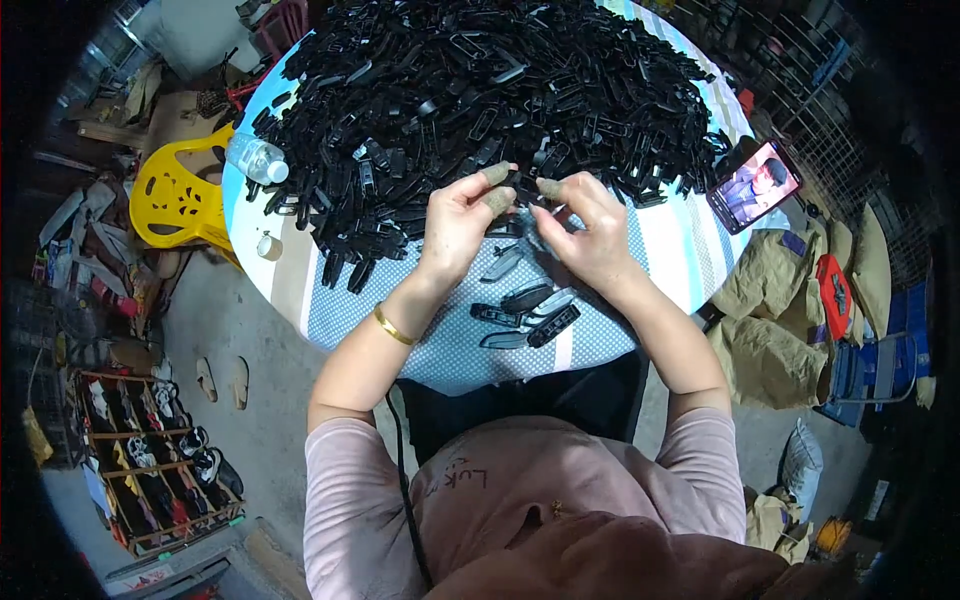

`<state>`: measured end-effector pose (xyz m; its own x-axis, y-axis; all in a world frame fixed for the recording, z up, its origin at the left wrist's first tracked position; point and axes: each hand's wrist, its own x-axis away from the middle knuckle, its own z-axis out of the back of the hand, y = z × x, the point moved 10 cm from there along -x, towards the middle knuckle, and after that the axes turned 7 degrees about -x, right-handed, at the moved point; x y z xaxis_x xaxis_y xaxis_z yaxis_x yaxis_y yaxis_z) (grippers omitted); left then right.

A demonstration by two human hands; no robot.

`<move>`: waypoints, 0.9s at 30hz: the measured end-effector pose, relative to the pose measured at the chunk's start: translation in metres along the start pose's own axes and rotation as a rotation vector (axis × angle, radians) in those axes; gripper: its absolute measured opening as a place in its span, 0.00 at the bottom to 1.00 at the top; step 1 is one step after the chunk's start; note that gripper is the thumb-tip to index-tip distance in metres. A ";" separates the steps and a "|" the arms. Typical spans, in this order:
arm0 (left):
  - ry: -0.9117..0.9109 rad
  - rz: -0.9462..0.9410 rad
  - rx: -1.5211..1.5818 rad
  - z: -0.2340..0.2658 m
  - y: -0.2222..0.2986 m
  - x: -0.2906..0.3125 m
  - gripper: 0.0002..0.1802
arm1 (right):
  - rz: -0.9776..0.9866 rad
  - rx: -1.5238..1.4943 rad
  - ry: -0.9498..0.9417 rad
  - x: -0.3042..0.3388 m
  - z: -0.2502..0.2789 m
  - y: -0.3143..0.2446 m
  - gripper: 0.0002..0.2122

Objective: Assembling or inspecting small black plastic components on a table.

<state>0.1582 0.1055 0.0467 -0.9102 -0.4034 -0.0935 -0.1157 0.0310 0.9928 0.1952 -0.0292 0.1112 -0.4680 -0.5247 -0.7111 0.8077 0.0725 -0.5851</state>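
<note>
My left hand [452, 228] and my right hand [592, 238] meet over the near edge of a big heap of black plastic pieces [450, 110]. Between the fingertips of both is a small black plastic piece [524, 190], too dark and small to make out its exact kind. Tan finger covers wrap some fingertips, and a gold bangle [394, 324] circles my left wrist. Closer to me, a small group of separate black pieces [520, 312] lies on the cloth. Some are slotted frames, others smooth long shells. One greyish shell [502, 264] rests just below my hands.
A patterned cloth covers the round table [375, 320]. At its left edge are a clear bottle [257, 160] and a small white cap-like cup [269, 247]. A phone [754, 186] stands at the right edge. Beyond are a yellow chair [178, 195], a shoe rack [155, 455] and sacks [775, 350].
</note>
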 end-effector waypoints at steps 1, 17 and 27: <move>-0.029 -0.005 0.079 -0.004 0.001 0.001 0.18 | 0.000 -0.001 0.000 0.000 -0.001 0.001 0.12; -0.191 -0.050 -0.064 -0.013 0.014 0.004 0.12 | -0.097 -0.073 -0.172 0.005 -0.020 0.017 0.11; -0.661 -0.025 -0.483 -0.072 0.010 0.040 0.21 | -0.470 -0.251 -0.327 -0.001 0.014 0.099 0.08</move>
<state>0.1495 0.0240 0.0586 -0.9734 0.2289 0.0085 -0.0930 -0.4287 0.8987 0.2807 -0.0335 0.0591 -0.5867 -0.7787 -0.2222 0.4148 -0.0532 -0.9084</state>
